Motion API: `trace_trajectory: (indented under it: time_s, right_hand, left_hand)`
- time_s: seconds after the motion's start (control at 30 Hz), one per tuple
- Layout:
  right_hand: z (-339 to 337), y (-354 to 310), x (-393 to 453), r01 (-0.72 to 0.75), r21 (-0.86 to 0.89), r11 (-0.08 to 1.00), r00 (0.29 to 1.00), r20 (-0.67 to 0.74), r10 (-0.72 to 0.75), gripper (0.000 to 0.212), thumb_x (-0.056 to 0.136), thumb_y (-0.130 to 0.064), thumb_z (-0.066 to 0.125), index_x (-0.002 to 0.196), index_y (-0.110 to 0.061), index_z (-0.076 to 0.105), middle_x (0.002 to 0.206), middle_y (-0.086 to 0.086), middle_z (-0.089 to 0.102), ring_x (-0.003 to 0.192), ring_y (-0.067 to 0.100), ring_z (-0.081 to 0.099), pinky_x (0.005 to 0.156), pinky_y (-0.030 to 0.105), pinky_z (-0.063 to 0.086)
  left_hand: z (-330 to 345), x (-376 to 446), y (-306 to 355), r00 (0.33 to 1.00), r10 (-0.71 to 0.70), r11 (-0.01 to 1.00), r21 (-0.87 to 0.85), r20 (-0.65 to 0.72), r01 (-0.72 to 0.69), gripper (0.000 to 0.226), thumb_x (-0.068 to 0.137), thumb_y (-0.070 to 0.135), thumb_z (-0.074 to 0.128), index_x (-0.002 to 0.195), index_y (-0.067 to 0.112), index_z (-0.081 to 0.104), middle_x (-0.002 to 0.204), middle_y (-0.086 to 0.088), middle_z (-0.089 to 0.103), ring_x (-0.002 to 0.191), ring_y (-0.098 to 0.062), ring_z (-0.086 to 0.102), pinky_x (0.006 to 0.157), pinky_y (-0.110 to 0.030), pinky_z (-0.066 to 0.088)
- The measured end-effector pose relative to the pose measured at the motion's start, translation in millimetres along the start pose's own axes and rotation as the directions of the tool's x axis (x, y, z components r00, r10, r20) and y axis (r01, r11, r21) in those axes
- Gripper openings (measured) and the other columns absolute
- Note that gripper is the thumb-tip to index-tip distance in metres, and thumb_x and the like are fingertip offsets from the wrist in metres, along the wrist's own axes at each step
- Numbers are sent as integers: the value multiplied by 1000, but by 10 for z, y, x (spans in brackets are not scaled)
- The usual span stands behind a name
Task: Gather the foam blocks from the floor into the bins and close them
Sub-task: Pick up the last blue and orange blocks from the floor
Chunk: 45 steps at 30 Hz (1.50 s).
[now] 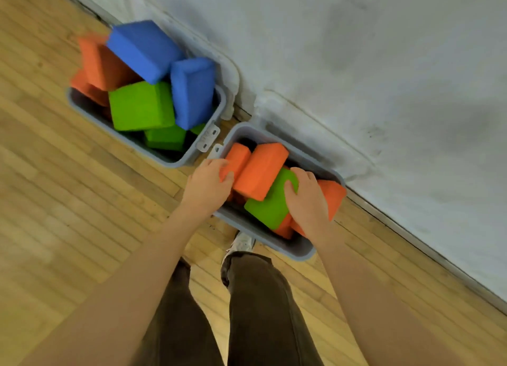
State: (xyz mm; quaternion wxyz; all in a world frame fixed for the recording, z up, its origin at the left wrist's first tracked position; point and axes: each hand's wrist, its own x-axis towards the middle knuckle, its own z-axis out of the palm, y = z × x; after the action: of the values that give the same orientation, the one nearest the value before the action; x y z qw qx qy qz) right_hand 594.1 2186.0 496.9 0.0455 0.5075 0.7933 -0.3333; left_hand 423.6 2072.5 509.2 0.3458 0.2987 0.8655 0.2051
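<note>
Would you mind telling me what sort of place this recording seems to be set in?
Probably an indoor playroom or activity room: a wood strip floor meets a plain white wall, and two grey bins against it hold large foam blocks.

Bare forearms, dark brown trousers [258, 305], seemingly a white sneaker [242, 242].

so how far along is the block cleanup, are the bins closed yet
Mostly gathered: no loose blocks show on the visible floor, and the left bin is heaped with blue, green and orange blocks. In hand: the left hand and right hand are settling blocks in the right bin. Left: both bins are open, blocks standing above the rims, so closing remains.
</note>
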Motion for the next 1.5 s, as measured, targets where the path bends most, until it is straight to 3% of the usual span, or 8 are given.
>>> trace_trajectory:
  time_s: [0.1,0.33,0.67,0.77,0.9,1.2,1.37,1.5]
  right_hand:
    - [-95,-357,-222,94,-7,996,992,83,-93,38,98,-30,40,134,-20,45,125,3,51,96,21,56,71,37,47]
    - [137,-879,-909,267,-88,960,911,348,-221,32,97,-24,43,127,-14,50,116,8,57,103,26,55,85,39,45]
    - [1033,-1527,-2371,618,-211,757,652,676,-343,33,95,-20,45,125,-13,55,122,7,60,110,23,55,90,34,44]
    - [1419,-1631,-3024,695,-181,696,567,734,-375,32,97,-18,43,126,-11,55,120,5,59,94,15,56,72,24,41]
    - [2053,-1673,-3986,843,-152,515,369,862,-349,33,98,-22,40,128,-12,52,103,3,60,65,9,49,53,23,34]
    - [3235,-1733,-6327,975,214,-56,-221,959,-180,32,94,-15,47,124,-8,57,120,11,61,110,25,56,89,29,42]
    - [3665,-1480,-7306,929,326,-178,-339,939,-51,31,95,-19,47,123,-8,57,114,10,62,96,20,55,82,27,41]
    - [4096,-1302,-7917,917,330,-224,-334,942,21,32,97,-21,48,126,-10,54,119,7,60,101,16,55,85,27,43]
  left_hand:
    - [-391,-464,-101,995,-46,997,-71,-94,40,35,95,29,49,127,15,53,128,-4,51,111,-20,52,89,-25,37]
    - [-764,-1766,-803,934,-317,939,-194,-163,284,35,97,29,42,127,15,53,126,-6,55,109,-21,54,82,-27,41]
    - [-67,-4236,-1834,659,-723,586,-689,-208,426,35,98,28,45,129,14,53,124,-4,58,107,-16,54,81,-26,43]
    - [239,-4951,-2164,519,-837,432,-791,-172,434,33,97,29,45,125,16,55,122,-3,58,99,-13,52,78,-25,40]
    - [657,-5934,-2428,318,-941,238,-893,-115,381,34,97,28,44,126,14,55,122,-3,58,110,-18,53,84,-25,40]
    - [2013,-7714,-2138,-254,-925,-276,-959,284,-67,30,98,23,46,121,10,58,118,-7,60,107,-20,54,86,-27,41]
    - [2396,-8177,-2078,-350,-812,-371,-876,466,-308,30,97,20,47,121,6,59,119,-9,60,111,-22,53,92,-29,40]
    - [2512,-8625,-2492,-392,-753,-400,-840,529,-365,29,97,23,47,120,9,59,119,-6,61,109,-20,54,88,-27,40]
